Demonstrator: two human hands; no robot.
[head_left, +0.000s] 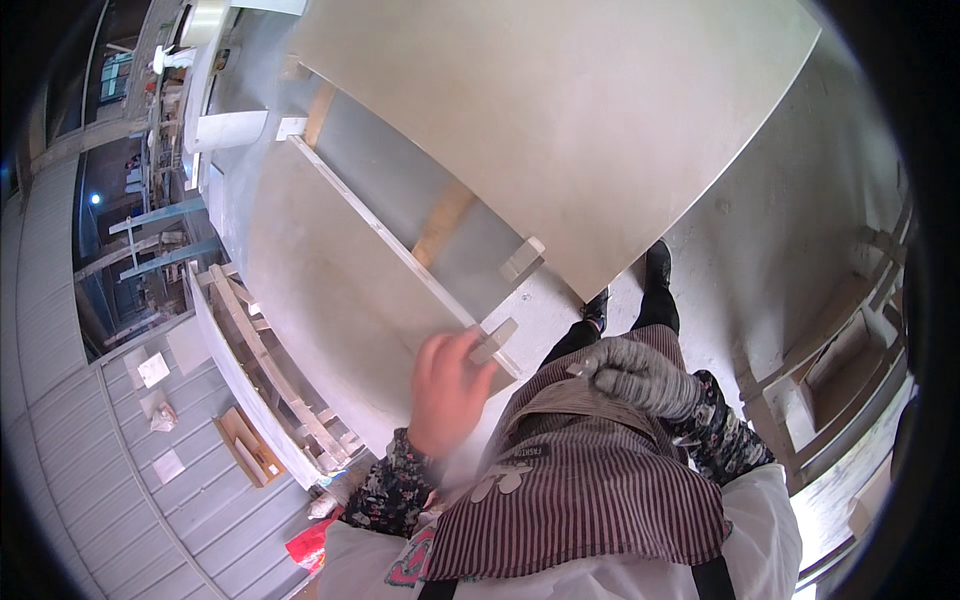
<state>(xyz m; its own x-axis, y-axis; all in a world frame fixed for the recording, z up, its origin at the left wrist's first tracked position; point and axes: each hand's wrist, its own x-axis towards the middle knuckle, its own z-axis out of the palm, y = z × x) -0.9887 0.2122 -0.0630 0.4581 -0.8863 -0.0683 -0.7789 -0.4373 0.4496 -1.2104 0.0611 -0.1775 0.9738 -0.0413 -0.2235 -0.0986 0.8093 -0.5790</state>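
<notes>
My bare left hand (450, 392) is blurred by motion over the near corner of a long pale panel (330, 270). Its fingertips are close beside a small wooden block (493, 341) at the panel's edge; whether they touch it I cannot tell. My right hand (640, 378), in a grey knitted glove, is held at my waist in front of a striped apron (590, 500). The gloved fingers are curled, and a small light tip shows at them, too little to name. Another wooden block (522, 259) sits by the corner of a large beige board (590, 120).
Wooden battens (443, 222) cross the gap between panel and board. At left stands a wooden frame (265, 350), beyond it an open cardboard box (247, 446) on grey sheeting. A wooden rack (830, 370) stands at right. My dark shoes (657, 268) are on the pale floor.
</notes>
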